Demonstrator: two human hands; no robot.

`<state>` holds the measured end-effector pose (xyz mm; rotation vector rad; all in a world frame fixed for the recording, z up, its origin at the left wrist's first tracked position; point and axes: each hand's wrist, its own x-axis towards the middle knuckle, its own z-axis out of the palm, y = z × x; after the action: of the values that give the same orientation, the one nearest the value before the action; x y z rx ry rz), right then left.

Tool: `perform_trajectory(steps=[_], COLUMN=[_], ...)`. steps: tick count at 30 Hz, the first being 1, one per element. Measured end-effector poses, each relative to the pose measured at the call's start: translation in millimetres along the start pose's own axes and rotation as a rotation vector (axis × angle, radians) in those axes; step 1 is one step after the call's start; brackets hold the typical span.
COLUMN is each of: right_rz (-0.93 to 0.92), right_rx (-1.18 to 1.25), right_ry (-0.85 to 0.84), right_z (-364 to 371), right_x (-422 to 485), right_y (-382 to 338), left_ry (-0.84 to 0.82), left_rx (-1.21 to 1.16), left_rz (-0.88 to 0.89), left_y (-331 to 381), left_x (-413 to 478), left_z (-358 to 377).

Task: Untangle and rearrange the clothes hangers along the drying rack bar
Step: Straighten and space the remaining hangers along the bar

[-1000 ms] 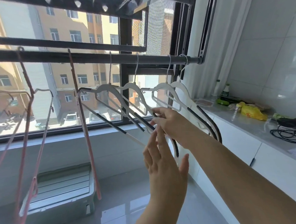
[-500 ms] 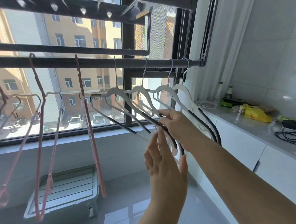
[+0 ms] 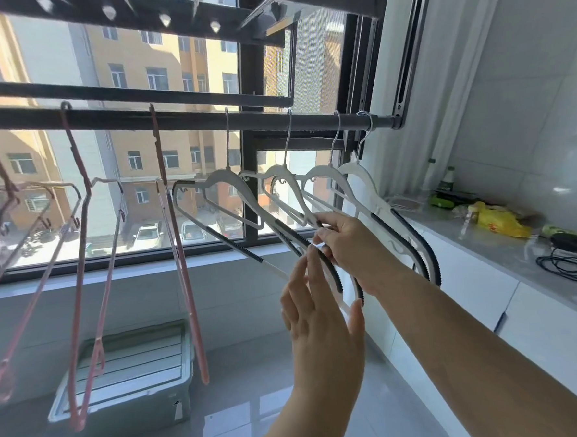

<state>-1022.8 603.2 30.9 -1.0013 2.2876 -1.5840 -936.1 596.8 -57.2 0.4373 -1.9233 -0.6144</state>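
Observation:
A dark drying rack bar (image 3: pixel 186 120) runs across the window. Several white hangers (image 3: pixel 231 184) with black ribbed grips hang bunched at its right end, their arms overlapping. Several pink hangers (image 3: pixel 177 245) hang spread along the left part. My right hand (image 3: pixel 353 244) pinches the crossed lower arms of the white hangers with its fingertips. My left hand (image 3: pixel 323 321) is raised just below it, fingers straight and apart, its fingertips at a black grip (image 3: pixel 330 266); whether they touch it is unclear.
A grey lidded storage box (image 3: pixel 134 366) sits on the glossy floor under the pink hangers. A white counter (image 3: pixel 485 253) along the right wall carries a yellow bag (image 3: pixel 497 222), bottles and a black cable (image 3: pixel 573 265). A curtain (image 3: pixel 419 115) hangs by the bar's right end.
The view has shifted so the rack sits further right and lower. My right hand keeps its pinch on the white hangers, and my left hand has risen slightly toward it.

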Motion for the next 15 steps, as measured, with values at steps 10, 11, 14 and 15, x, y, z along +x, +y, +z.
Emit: perform_trajectory(steps=[10, 11, 14, 15], right_rz=[-0.458, -0.521, -0.557, -0.519], right_rx=[-0.493, -0.514, -0.531, -0.506], right_ry=[0.233, 0.237, 0.149, 0.092], right_z=[3, 6, 17, 21], right_x=[-10, -12, -17, -18], right_y=[-15, -18, -29, -32], left_ry=[-0.04, -0.049, -0.073, -0.087], left_rx=[-0.008, -0.015, -0.062, -0.094], left_rz=[-0.038, -0.045, -0.07, -0.082], left_y=[-3, -4, -5, -6], left_x=[1, 1, 1, 1], left_z=[-3, -4, -11, -13])
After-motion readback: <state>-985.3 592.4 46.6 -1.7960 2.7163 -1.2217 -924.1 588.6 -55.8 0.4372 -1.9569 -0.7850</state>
